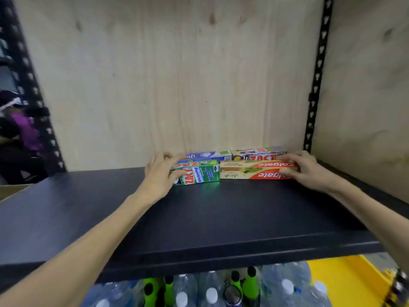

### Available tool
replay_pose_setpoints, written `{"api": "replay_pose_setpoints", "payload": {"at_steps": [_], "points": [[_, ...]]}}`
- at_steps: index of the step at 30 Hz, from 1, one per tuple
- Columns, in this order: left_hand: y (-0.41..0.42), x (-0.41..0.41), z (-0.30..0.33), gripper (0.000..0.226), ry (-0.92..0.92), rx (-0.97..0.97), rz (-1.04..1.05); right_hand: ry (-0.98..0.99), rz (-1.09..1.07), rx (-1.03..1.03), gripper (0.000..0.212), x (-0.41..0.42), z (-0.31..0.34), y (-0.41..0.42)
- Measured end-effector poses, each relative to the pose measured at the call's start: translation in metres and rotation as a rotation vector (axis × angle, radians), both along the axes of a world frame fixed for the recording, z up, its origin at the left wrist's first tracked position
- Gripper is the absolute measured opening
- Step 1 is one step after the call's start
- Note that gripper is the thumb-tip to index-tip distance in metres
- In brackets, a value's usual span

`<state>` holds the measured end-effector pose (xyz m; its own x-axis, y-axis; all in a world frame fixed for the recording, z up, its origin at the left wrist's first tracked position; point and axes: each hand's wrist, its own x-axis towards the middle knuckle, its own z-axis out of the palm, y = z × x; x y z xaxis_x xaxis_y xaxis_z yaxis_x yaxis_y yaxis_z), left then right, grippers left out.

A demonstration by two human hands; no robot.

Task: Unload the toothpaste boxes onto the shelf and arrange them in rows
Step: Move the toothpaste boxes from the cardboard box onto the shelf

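A: What sits nearest the camera?

B: Under the shelf's front lip, clear water bottles [211, 291] with white caps and green bottles [250, 284] with black caps. A yellow bin [345, 284] shows at the lower right.

A: And the arms?

B: Both forearms reach forward over the dark shelf [199, 218], almost straight, and come together toward the back. The near and middle parts of the shelf are bare, so there is open room in front of the boxes and to their left.

A: The hands?

B: The left hand [160, 173] lies palm down, fingers spread and curled over the left end of the green box [199, 175]. The right hand [305, 167] grips the right end of the red and tan box [254, 171], thumb on the front face and fingers over the top.

A: How do the boxes lie?

B: Those two lie flat, end to end, touching or nearly so, as a front row. Just behind them a blue box [208, 155] and a box with red letters [259, 152] form a back row near the plywood back wall [177, 74].

A: The edges?

B: The right ends stop near the black slotted post [316, 85] at the right.
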<state>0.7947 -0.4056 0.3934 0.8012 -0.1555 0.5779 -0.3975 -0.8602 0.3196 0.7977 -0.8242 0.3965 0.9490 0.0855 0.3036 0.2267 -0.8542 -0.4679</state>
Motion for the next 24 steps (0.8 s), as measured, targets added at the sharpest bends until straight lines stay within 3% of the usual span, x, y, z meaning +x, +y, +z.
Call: {"api": "replay_pose_setpoints", "payload": {"at_steps": [5, 8, 14, 21, 24], "points": [[-0.01, 0.04, -0.001, 0.062, 0.035, -0.029, -0.008, -0.05, 0.007, -0.002, 0.061, 0.041, -0.007, -0.008], [-0.01, 0.055, -0.004, 0.059, 0.037, -0.015, -0.046, -0.05, 0.007, 0.026, 0.071, 0.053, -0.004, -0.013], [-0.012, 0.063, -0.006, 0.046, -0.025, 0.044, -0.067, -0.068, -0.054, -0.023, 0.064, 0.062, -0.006, -0.016], [-0.017, 0.049, -0.007, 0.056, -0.201, 0.234, 0.051, -0.218, -0.191, -0.127, 0.077, 0.032, -0.008, 0.007], [-0.024, 0.03, -0.006, 0.065, -0.242, 0.201, 0.07, -0.286, -0.174, -0.15, 0.087, 0.007, -0.007, 0.024]]}}
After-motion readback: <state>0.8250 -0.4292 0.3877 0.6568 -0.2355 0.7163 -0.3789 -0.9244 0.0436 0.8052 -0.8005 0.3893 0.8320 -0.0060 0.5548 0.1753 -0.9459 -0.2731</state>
